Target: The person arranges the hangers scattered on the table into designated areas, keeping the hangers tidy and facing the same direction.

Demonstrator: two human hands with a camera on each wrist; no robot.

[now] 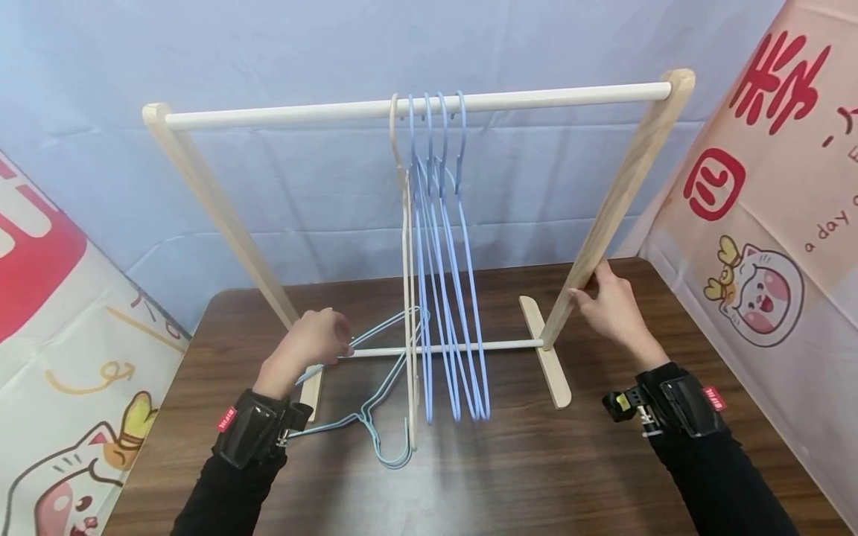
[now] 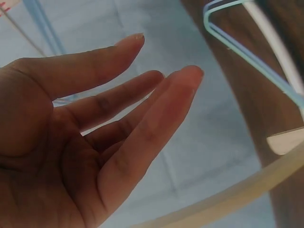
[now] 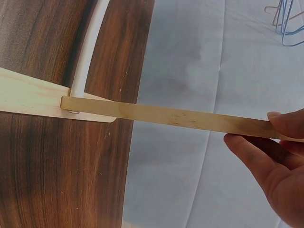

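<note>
A wooden clothes rack with a white top rail stands on the table. My right hand grips the rack's right post partway up; the right wrist view has thumb and fingers on either side of that post. My left hand is near the left post, its fingers loosely bent with nothing between them, as the left wrist view confirms. From the rail hang several blue hangers and one cream hanger. Light blue hangers lie low by the left side, partly hidden by my left hand.
A white lower bar joins the posts near the tabletop. The right foot of the rack rests on the brown wooden table. Behind hangs a pale blue cloth; printed cloths stand at both sides.
</note>
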